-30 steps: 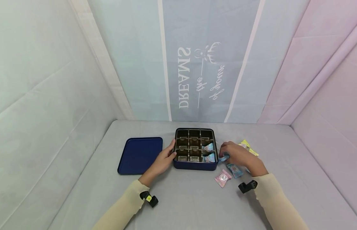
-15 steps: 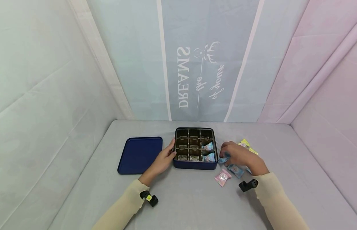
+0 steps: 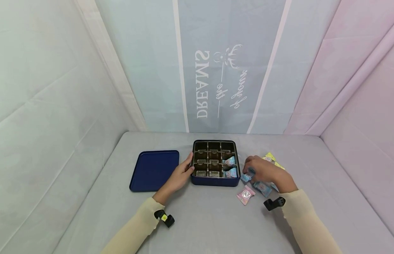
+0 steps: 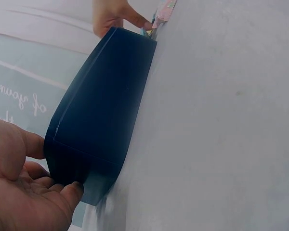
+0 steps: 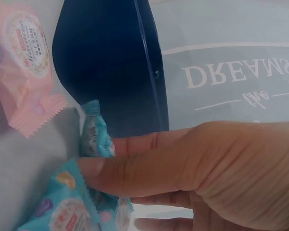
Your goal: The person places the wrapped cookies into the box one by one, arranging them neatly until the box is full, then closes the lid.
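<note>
The blue packet [image 3: 246, 177] pinched in my right hand [image 3: 265, 171] seems, partly hidden as it is, to have tipped and shows more of itself, while the nearer loose blue packet [image 3: 263, 189] has slid slightly right, farther from the pink packet [image 3: 245, 195].

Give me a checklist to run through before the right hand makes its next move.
1. Blue lid off: ok, it lies apart, left of the box.
2. Box steadied: ok, the left hand holds its left side.
3. Right hand holding a blue packet: ok; firmness cannot tell.
4. Compartment free: ok, the back-right compartment shows no packet.
5. Held packet well apart from others: not ok, another blue packet sits close by.
6. Pink packet apart from the box: ok.
</note>
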Motion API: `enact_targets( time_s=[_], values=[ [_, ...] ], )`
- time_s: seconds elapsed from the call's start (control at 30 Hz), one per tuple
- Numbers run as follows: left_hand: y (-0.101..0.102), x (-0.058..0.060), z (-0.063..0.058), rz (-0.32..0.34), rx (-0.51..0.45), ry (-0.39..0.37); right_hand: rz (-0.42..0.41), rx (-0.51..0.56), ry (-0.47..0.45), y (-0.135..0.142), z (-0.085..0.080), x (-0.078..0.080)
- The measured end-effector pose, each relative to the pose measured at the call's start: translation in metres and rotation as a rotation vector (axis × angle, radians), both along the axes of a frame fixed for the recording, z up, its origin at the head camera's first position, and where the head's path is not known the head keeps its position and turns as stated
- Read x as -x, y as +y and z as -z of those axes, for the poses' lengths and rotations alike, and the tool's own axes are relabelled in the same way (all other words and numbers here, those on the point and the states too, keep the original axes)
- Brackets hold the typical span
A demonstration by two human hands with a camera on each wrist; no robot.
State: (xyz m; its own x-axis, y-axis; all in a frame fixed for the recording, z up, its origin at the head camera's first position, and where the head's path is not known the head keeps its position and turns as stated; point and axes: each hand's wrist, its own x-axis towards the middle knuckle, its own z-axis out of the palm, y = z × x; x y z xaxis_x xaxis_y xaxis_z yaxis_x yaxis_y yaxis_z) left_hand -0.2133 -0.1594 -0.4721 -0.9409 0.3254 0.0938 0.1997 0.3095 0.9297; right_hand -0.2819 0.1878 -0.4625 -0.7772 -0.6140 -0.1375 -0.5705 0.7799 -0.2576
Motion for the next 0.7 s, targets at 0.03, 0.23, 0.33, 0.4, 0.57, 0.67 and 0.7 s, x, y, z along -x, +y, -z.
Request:
enact_targets(
  time_s=[0.03,0.23,0.33,0.4,0.57,0.67,0.7],
  values=[
    [0.0,0.0001,0.0001,-0.001,0.0,0.001,0.0,-0.004,0.01,-0.0002,0.0005,0.0005],
    [0.0003,0.0001,0.0004,-0.003,-0.008,0.011,0.034,-0.002,0.021,-0.0007,-0.0005,0.0021],
    [0.0002,-0.0001,0.001,-0.001,-0.01,0.01,0.047,0.01,0.012,-0.0002,-0.0032,0.0028],
    [0.0,-0.0001,0.0016,0.001,-0.012,0.007,0.042,0.018,0.02,0.0001,-0.0049,0.0029],
    [0.0002,0.0001,0.0032,0.002,-0.016,0.01,0.039,0.048,0.066,0.0024,-0.0064,0.004],
    [0.0009,0.0003,0.0038,-0.006,-0.013,0.016,0.06,0.099,0.076,0.0047,-0.0063,0.0061],
    [0.0011,0.0005,0.0041,-0.009,-0.013,0.016,0.066,0.121,0.082,0.0056,-0.0061,0.0068]
  ],
)
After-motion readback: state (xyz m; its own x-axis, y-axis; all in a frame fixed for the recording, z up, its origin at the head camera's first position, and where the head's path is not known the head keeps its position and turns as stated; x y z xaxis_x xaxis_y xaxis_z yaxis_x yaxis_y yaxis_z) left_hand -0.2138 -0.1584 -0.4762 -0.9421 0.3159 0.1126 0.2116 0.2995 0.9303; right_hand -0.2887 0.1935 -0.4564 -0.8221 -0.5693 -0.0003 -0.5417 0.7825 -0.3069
